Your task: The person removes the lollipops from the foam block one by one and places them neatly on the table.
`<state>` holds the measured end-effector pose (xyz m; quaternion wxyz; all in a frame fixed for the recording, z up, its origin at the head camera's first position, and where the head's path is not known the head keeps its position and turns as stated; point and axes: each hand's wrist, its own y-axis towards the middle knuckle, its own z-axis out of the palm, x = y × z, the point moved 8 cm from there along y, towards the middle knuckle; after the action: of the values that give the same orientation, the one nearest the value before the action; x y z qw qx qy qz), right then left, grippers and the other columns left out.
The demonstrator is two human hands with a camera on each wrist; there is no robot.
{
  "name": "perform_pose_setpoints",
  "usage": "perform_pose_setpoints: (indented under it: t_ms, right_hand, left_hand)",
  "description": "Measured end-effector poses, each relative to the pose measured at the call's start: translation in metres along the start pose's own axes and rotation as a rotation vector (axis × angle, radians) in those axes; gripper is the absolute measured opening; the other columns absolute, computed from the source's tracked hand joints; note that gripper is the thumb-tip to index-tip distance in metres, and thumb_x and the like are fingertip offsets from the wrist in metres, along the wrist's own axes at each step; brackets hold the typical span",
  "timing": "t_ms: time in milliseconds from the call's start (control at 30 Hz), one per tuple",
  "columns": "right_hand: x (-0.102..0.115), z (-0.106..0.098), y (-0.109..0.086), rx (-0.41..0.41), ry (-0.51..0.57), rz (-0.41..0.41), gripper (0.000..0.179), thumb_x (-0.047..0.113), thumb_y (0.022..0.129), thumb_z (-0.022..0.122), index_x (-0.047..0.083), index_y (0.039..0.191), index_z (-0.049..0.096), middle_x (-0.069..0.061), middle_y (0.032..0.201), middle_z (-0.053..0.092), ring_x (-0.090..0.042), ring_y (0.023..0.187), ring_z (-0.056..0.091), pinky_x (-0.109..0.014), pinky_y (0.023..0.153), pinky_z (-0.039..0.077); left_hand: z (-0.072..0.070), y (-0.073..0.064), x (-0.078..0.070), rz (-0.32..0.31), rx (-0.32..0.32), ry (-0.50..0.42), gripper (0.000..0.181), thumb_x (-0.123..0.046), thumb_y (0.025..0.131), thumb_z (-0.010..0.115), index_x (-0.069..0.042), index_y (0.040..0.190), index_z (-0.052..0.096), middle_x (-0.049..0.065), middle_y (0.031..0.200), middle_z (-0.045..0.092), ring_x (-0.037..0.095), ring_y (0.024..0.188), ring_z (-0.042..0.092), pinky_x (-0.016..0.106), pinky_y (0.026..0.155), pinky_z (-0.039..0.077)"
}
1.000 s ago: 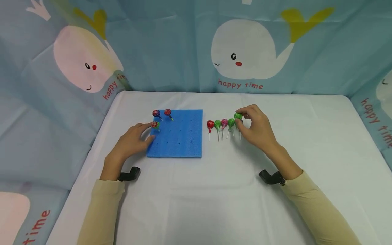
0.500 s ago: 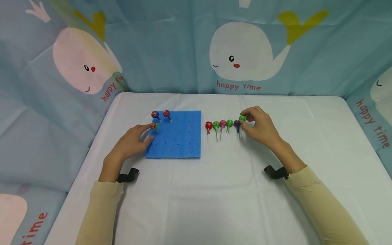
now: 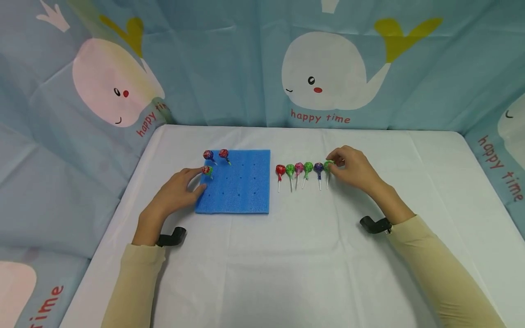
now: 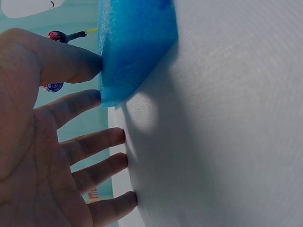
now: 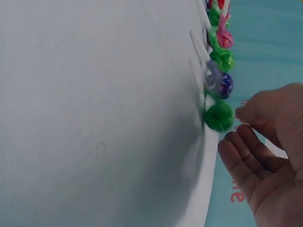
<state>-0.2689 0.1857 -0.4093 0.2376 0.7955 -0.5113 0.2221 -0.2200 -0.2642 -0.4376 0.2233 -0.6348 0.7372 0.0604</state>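
My left hand [image 3: 174, 187] rests at the left edge of a blue foam board [image 3: 246, 200] dotted with small holes. In the left wrist view its thumb and index finger touch the board's edge, the other fingers spread. Three wrapped lollipops stand in the board: one purple-red [image 3: 208, 155], one red [image 3: 223, 153], one red-green [image 3: 207, 170] near my left fingertips. My right hand [image 3: 356, 168] is at the right end of a lollipop row, beside a green lollipop [image 5: 219, 117] lying on the table. The right wrist view shows a small gap between its fingertips and this candy.
Left of that green lollipop lie a dark purple lollipop [image 3: 318, 167], a green one [image 3: 308, 167], a pink one [image 3: 299, 167], another green one [image 3: 290, 170] and a red one [image 3: 280, 169]. A white cloth [image 3: 287, 264] covers the table; whale-print curtains [image 3: 229, 82] hang behind.
My right hand has carried the green lollipop rightward and let it go at the row's right end, uncovering the dark purple one. The left hand keeps its place on the board.
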Motion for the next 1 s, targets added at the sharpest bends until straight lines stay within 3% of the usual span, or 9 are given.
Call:
perform_pose_setpoints:
  t_ms: [300, 633, 1000]
  right_hand:
    - [-0.002, 0.003, 0.002, 0.01, -0.038, 0.01, 0.02, 0.004, 0.096, 0.07, -0.004, 0.114, 0.072, -0.021, 0.106, 0.071, -0.035, 0.096, 0.071, -0.05, 0.088, 0.059]
    - [0.008, 0.003, 0.0, 0.032, -0.058, 0.013, 0.027, 0.011, 0.098, 0.073, -0.002, 0.122, 0.071, -0.024, 0.122, 0.067, -0.041, 0.11, 0.069, -0.057, 0.095, 0.059]
    - [0.031, 0.007, 0.004, -0.027, -0.048, -0.038, 0.025, 0.014, 0.099, 0.073, 0.003, 0.122, 0.073, -0.017, 0.123, 0.068, -0.036, 0.114, 0.068, -0.054, 0.091, 0.058]
  left_hand:
    - [-0.002, -0.001, -0.002, 0.011, -0.009, 0.004, 0.063, -0.032, 0.106, 0.056, -0.01, 0.162, 0.042, 0.027, 0.164, 0.041, 0.051, 0.155, 0.035, 0.073, 0.124, 0.031]
    - [0.0, -0.002, -0.001, 0.003, -0.003, 0.0, 0.062, -0.033, 0.106, 0.056, -0.01, 0.162, 0.042, 0.027, 0.165, 0.041, 0.05, 0.155, 0.035, 0.072, 0.124, 0.031]
    - [0.001, -0.001, -0.001, 0.0, 0.005, 0.028, 0.066, -0.035, 0.106, 0.056, -0.009, 0.163, 0.038, 0.03, 0.162, 0.043, 0.052, 0.151, 0.039, 0.074, 0.121, 0.034]
